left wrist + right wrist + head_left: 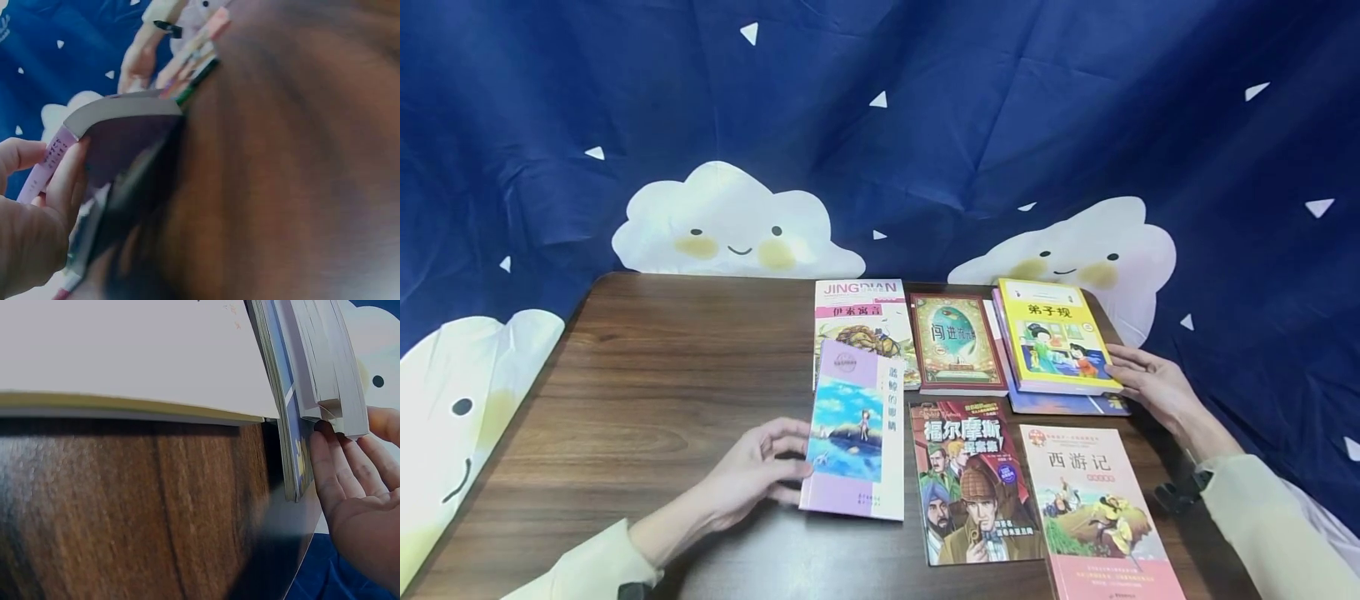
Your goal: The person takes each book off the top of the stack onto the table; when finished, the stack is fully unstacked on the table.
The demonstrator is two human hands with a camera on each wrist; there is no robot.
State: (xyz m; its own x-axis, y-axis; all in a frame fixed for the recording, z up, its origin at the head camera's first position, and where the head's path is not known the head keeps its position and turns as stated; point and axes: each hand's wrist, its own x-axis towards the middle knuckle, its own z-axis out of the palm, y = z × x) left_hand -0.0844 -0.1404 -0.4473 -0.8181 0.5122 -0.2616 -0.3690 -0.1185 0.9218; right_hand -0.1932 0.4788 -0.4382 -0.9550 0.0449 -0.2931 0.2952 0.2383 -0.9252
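Note:
My left hand point(758, 468) pinches the spine edge of a purple-and-white paperback point(850, 429) with a blue sea picture. In the left wrist view, the purple book point(125, 112) is tilted, its dark underside showing above the table. Its top overlaps a pink-titled book point(865, 312) in the head view. At the far right, my right hand point(1157, 392) holds the right edge of a yellow picture book point(1060, 333) on a stack. Seen from the right wrist, the fingers point(340, 465) reach under the page block point(331, 369) and the thumb lies on the cover side.
Between the two hands lie a green-and-red framed book point(958, 342), a detective comic-style book point(973, 492) and a pink-and-white book point(1093, 508). Under the yellow book, a blue-edged book point(1071, 403) sticks out. Brown tabletop point(685, 358) stretches left; a blue cloud-print curtain point(925, 125) hangs behind.

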